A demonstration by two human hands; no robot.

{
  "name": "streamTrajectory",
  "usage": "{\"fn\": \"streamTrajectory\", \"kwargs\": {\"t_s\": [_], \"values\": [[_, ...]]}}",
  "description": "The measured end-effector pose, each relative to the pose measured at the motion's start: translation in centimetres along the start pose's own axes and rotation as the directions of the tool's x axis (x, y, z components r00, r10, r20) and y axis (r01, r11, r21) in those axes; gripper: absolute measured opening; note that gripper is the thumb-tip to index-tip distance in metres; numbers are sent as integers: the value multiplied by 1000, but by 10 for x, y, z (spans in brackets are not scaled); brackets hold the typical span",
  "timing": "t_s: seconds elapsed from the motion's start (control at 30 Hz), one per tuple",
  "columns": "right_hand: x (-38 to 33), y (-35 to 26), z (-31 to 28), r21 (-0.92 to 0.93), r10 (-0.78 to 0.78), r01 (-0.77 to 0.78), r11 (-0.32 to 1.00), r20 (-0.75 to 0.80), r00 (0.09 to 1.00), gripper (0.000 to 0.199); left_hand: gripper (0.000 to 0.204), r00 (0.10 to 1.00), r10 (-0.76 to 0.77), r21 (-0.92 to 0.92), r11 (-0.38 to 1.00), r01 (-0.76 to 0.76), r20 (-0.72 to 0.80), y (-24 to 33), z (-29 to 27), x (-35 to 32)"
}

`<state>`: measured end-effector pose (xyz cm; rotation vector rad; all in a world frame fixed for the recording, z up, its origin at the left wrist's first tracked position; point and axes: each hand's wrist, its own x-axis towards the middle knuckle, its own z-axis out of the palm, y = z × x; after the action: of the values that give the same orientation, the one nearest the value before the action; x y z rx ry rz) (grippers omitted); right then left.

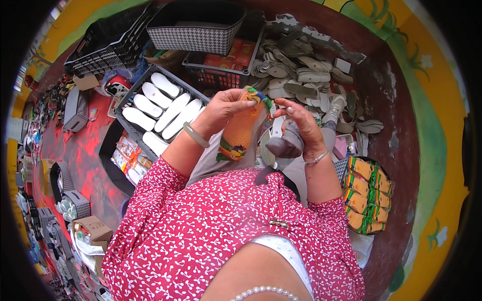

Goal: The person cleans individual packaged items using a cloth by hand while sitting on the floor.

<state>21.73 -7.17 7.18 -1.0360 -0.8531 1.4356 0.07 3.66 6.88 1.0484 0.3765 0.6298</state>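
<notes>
I am looking down on a worn dark red floor (396, 125) bordered by a yellow and green painted wall (442, 130), and it is crowding with stock on every side. Behind the hands, a big loose heap of grey-beige insoles (306, 65) is spreading across the floor, and to its left a black plastic crate (131, 131) is holding rows of white foam insoles (165, 108). Further back, a black-and-white houndstooth fabric bin (198, 30) is sitting on a dark crate of orange packets (236, 52). On my right, a round basket is filling with bundled orange packs with green and rainbow bands (364, 193). Nearer in, the left hand (223, 108), wearing a pale green bangle (195, 135) on its wrist, is pinching the top edge of an orange insole in a clear printed plastic sleeve (241, 128), which is hanging upright between the two hands over the grey lap. The right hand (301, 125), with a thin silver bracelet (317, 158), is curling around a small grey felt-like pad (286, 143) just beside the sleeve, with its forefinger and thumb reaching toward the sleeve's top corner; I cannot tell whether they are touching it.
</notes>
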Motion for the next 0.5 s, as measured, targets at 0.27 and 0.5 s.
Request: {"fn": "streamTrajectory", "kwargs": {"t_s": [0.27,0.5], "values": [[10,34,36,-39,-134,129,991,-268,954,9,22,996,-64,-72,996,60,-61,-29,-2,-8],[11,49,36,-185,-240,185,965,-348,906,12,26,991,-82,-142,988,66,-106,-38,-6,-11]]}}
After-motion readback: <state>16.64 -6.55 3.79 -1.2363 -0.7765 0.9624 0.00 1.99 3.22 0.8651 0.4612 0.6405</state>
